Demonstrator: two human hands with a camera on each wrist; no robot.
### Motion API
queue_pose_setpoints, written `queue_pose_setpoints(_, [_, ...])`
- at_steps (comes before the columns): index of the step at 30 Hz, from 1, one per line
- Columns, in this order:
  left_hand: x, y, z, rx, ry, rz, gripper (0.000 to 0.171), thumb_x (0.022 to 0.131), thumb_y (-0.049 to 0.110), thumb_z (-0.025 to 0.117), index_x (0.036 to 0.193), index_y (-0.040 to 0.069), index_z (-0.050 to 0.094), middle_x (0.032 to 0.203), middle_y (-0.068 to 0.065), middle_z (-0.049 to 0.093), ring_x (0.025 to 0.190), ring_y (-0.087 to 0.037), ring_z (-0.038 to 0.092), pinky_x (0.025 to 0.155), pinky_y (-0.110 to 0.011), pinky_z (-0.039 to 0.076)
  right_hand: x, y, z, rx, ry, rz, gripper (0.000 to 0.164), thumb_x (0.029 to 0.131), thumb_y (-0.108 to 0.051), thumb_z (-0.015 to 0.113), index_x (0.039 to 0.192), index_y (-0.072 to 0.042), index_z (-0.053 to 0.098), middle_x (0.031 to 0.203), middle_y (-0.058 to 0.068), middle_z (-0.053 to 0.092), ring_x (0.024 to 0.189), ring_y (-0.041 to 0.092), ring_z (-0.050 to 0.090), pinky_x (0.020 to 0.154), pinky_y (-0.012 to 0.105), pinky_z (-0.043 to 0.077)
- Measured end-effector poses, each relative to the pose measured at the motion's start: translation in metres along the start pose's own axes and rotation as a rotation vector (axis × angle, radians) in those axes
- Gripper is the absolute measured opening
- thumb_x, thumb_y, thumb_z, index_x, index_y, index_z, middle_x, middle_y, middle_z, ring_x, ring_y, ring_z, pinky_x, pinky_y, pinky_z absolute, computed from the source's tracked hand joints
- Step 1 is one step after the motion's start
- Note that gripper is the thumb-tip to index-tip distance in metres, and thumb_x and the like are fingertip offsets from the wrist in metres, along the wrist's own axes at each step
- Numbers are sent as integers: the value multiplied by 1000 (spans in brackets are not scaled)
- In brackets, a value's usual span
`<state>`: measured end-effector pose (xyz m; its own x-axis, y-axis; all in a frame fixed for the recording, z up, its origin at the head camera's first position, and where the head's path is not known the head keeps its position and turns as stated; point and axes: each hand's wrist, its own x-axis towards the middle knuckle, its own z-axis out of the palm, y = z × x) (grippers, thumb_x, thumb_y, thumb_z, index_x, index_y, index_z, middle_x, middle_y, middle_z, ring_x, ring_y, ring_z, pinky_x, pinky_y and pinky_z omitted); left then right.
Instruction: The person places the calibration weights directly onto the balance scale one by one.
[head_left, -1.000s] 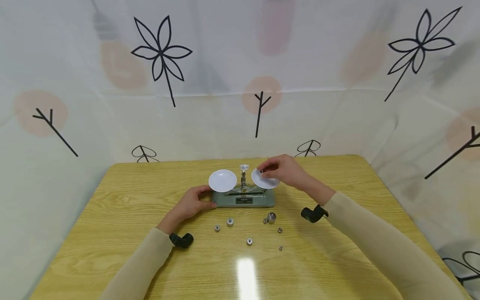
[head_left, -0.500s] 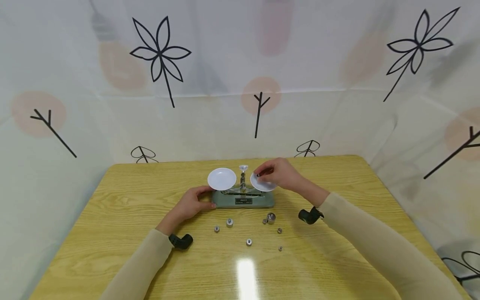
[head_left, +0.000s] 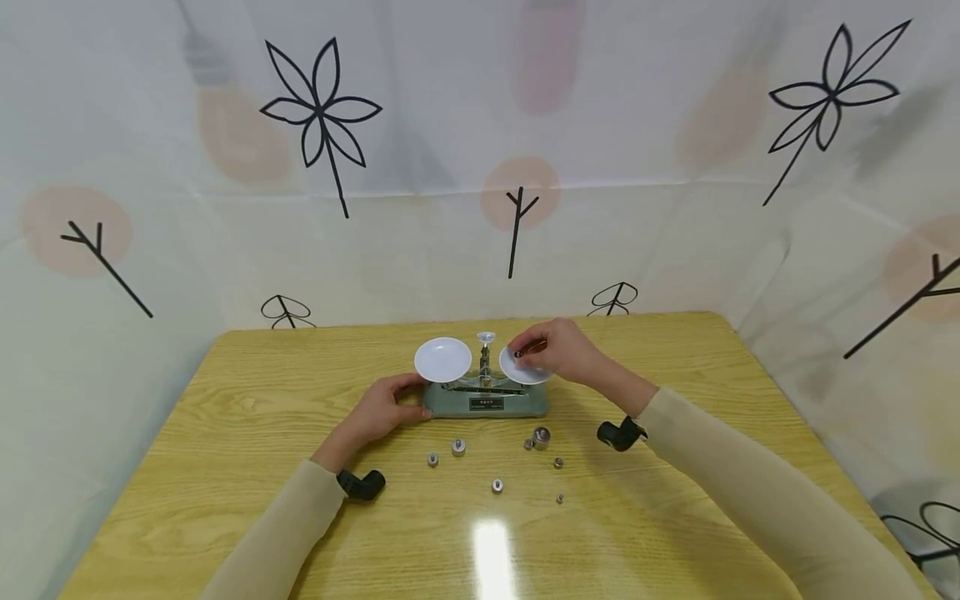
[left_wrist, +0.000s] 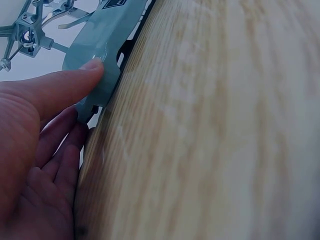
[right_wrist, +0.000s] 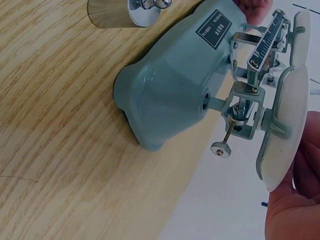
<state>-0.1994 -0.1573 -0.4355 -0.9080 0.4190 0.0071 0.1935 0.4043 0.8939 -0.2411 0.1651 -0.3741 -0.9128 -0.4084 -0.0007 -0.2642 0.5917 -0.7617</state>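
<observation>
A: Where does the balance (head_left: 486,393) stand?

B: Near the far edge of the table (head_left: 300,367), about midway between the left and right edges, upright on its green base (head_left: 520,405).

A: What is the left hand (head_left: 382,406) doing?

B: Gripping the left end of the base, thumb on the front, the other fingers round the end (the left wrist view shows that hold best).

A: And the right hand (head_left: 566,348)?

B: Its fingertips pinch a small weight (head_left: 517,355) at the white right pan (head_left: 521,375). Whether that weight touches the pan, I can't tell.

A: The left pan (head_left: 442,360)?

B: White too, across the central post from the other.

A: What else is on the table?

B: Seven loose metal weights (head_left: 458,447), scattered on the side of the base away from the far edge. The largest weight (head_left: 541,437) stands near the base's right end, a smaller weight (head_left: 528,444) right by it.

A: Beyond the far edge?

B: Pale cloth (head_left: 420,250) with black plant drawings.
</observation>
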Motion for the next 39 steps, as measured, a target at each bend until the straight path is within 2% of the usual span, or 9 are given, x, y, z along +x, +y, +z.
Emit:
queue_pose_setpoints(14, [-1,-3,-1,-2,-8,12,53,86,2,77,135,-3,58,138,-19,57,135,-36,44,110,-52,35,0,4,-4,2,20,-79,22,88,-6,75,110,-9,75,106,5,72,98,22,67,83,39,56])
queue_pose_setpoints(19, [7,-23,1,12,-8,25,57,85,1,77,138,-2,56,140,-18,55,138,-35,41,112,-52,32,-4,5,-10,1,27,-104,23,88,-8,76,111,-9,75,108,6,71,99,22,66,84,38,56])
queue_pose_setpoints(21, [11,-33,2,27,-7,35,59,84,3,79,139,0,56,141,-16,55,138,-34,42,112,-52,32,-8,6,-13,3,33,-116,23,88,-7,76,111,-8,75,108,7,71,98,22,66,84,38,56])
queue_pose_setpoints(24, [14,-35,3,44,-8,51,60,83,6,81,138,4,58,139,-13,57,135,-33,46,111,-52,35,-16,7,-18,1,42,-135,23,88,-6,76,111,-7,74,108,6,71,98,22,66,83,38,56])
queue_pose_setpoints(30, [14,-32,1,58,-21,54,59,81,9,84,135,10,61,135,-8,60,130,-30,51,108,-50,39,-32,11,-24,8,56,-142,22,88,-4,76,110,-6,75,107,8,71,95,22,67,78,30,57])
queue_pose_setpoints(39, [16,-29,-1,116,-30,28,60,78,10,86,134,11,63,134,-5,61,133,-28,47,111,-50,35,-64,12,-21,137,43,-115,21,91,-5,73,112,-5,74,109,11,69,92,22,68,76,27,57])
